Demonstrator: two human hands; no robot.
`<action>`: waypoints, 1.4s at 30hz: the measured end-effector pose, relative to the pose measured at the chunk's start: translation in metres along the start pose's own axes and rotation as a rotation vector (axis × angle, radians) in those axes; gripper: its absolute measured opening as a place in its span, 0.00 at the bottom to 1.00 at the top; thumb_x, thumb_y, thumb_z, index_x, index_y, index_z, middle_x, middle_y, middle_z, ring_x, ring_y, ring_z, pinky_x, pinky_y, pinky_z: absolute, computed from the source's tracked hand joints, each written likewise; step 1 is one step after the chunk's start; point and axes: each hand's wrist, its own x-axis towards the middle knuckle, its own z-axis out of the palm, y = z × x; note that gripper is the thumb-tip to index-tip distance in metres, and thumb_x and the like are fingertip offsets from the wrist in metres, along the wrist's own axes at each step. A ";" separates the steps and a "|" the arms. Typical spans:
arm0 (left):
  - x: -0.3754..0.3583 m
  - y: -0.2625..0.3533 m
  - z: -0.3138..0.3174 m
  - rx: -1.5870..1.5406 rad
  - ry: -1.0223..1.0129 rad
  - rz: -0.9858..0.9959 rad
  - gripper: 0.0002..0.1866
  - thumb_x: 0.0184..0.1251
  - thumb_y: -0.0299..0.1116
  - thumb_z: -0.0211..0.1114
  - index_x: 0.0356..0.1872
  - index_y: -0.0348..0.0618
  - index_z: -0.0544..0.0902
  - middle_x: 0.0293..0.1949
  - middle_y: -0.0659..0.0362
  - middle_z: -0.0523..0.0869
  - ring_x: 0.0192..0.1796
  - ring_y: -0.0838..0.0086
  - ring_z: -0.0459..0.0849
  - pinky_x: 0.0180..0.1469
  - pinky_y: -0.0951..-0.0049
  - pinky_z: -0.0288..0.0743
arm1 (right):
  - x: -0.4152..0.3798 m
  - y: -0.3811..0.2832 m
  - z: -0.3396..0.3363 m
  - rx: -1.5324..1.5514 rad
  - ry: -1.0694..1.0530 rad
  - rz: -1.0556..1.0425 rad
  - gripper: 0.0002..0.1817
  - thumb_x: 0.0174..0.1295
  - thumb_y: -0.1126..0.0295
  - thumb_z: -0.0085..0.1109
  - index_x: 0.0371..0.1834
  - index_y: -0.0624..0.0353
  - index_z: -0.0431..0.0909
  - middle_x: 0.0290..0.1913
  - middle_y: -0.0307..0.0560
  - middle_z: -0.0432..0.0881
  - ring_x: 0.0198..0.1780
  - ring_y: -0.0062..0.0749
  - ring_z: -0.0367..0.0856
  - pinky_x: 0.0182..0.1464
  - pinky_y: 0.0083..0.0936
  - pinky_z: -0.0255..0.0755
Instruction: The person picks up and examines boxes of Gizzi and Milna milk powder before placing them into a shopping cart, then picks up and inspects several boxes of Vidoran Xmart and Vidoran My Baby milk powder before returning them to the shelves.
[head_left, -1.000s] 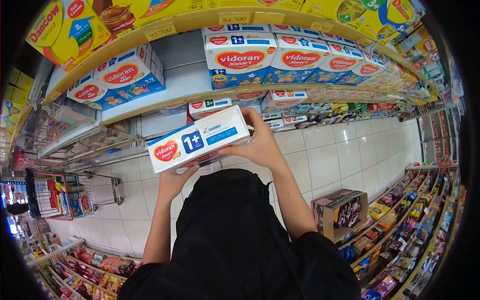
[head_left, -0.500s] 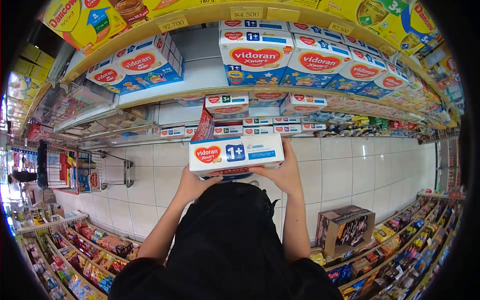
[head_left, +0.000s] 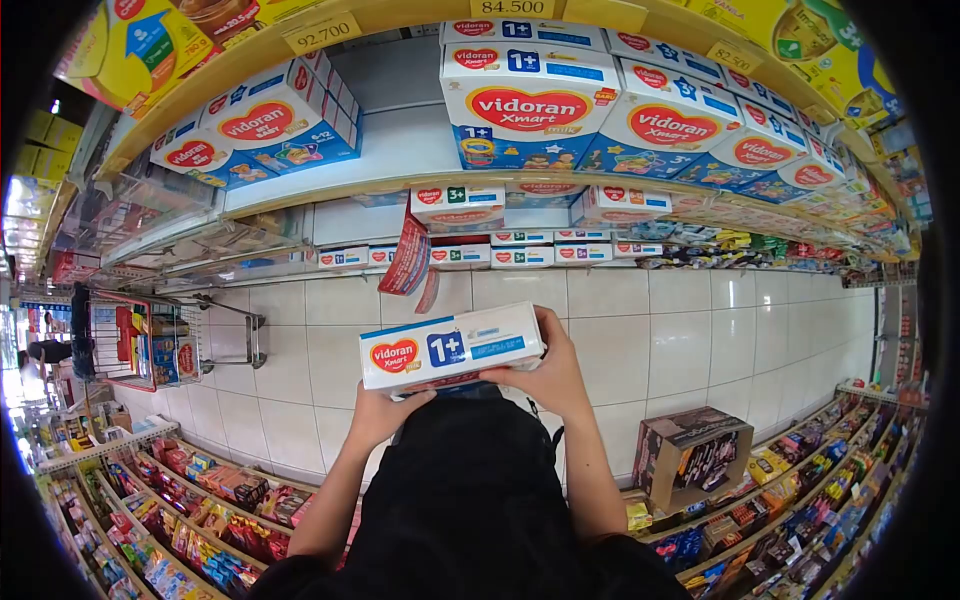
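A white and blue vidoran Xmart 1+ milk box (head_left: 452, 347) is held between both hands in front of the torso, tilted with its right end higher. My left hand (head_left: 388, 412) grips its lower left end, the thumb along the near edge. Around its right end is my right hand (head_left: 548, 368), thumb also on the near side. Beyond the box stand vidoran boxes on the upper shelf, among them a large 1+ box (head_left: 528, 108) and 3+ boxes (head_left: 668, 125). Smaller boxes (head_left: 457, 207) sit on the shelf below.
A red promotional strip (head_left: 406, 255) hangs from the lower shelf. On the left is a shopping cart (head_left: 150, 340) with goods in it. An open cardboard box (head_left: 692, 458) stands at the lower right, beside racks of packaged snacks (head_left: 210, 515). Yellow boxes line the top shelf.
Both hands have brought the box closer to the torso and slightly left, and it has tilted, right end up. The shelf boxes look larger in view.
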 end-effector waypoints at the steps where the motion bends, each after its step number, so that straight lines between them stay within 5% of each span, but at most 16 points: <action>1: 0.002 0.000 -0.002 0.028 0.001 -0.005 0.20 0.48 0.27 0.76 0.44 0.34 0.81 0.41 0.54 0.87 0.45 0.72 0.85 0.49 0.71 0.77 | 0.003 0.002 0.001 0.006 -0.001 0.002 0.44 0.34 0.66 0.82 0.56 0.66 0.66 0.54 0.55 0.76 0.60 0.41 0.73 0.64 0.39 0.66; 12: 0.020 0.006 -0.014 -0.163 -0.082 -0.053 0.28 0.43 0.28 0.79 0.48 0.33 0.78 0.43 0.55 0.85 0.46 0.73 0.82 0.52 0.71 0.75 | 0.021 0.016 -0.011 0.147 0.045 0.016 0.43 0.33 0.67 0.82 0.56 0.68 0.69 0.51 0.53 0.78 0.54 0.36 0.78 0.56 0.33 0.73; 20: 0.036 0.010 -0.007 -0.190 -0.340 -0.267 0.30 0.47 0.27 0.77 0.53 0.35 0.76 0.49 0.55 0.83 0.50 0.74 0.80 0.53 0.71 0.75 | 0.045 0.024 -0.032 0.157 0.003 0.028 0.44 0.32 0.65 0.83 0.56 0.69 0.70 0.48 0.54 0.81 0.49 0.34 0.81 0.51 0.30 0.75; 24: 0.036 -0.002 0.012 -0.275 -0.313 -0.162 0.31 0.48 0.27 0.77 0.55 0.35 0.74 0.50 0.54 0.82 0.50 0.72 0.80 0.54 0.70 0.75 | 0.042 0.033 -0.039 0.143 0.014 0.083 0.46 0.31 0.63 0.83 0.56 0.70 0.70 0.48 0.55 0.80 0.49 0.36 0.81 0.51 0.31 0.75; 34: 0.038 -0.015 0.032 -0.553 -0.315 -0.513 0.35 0.46 0.24 0.77 0.59 0.35 0.71 0.53 0.52 0.81 0.56 0.69 0.78 0.58 0.69 0.73 | 0.037 0.050 -0.043 0.059 0.061 0.217 0.43 0.33 0.62 0.82 0.53 0.71 0.72 0.45 0.56 0.82 0.46 0.37 0.82 0.49 0.30 0.76; 42: 0.042 -0.034 0.045 -0.570 -0.316 -0.561 0.37 0.45 0.23 0.76 0.60 0.35 0.70 0.54 0.52 0.80 0.56 0.68 0.77 0.59 0.68 0.72 | 0.038 0.086 -0.041 0.039 0.077 0.244 0.43 0.32 0.59 0.83 0.52 0.72 0.73 0.45 0.58 0.82 0.46 0.39 0.82 0.47 0.31 0.77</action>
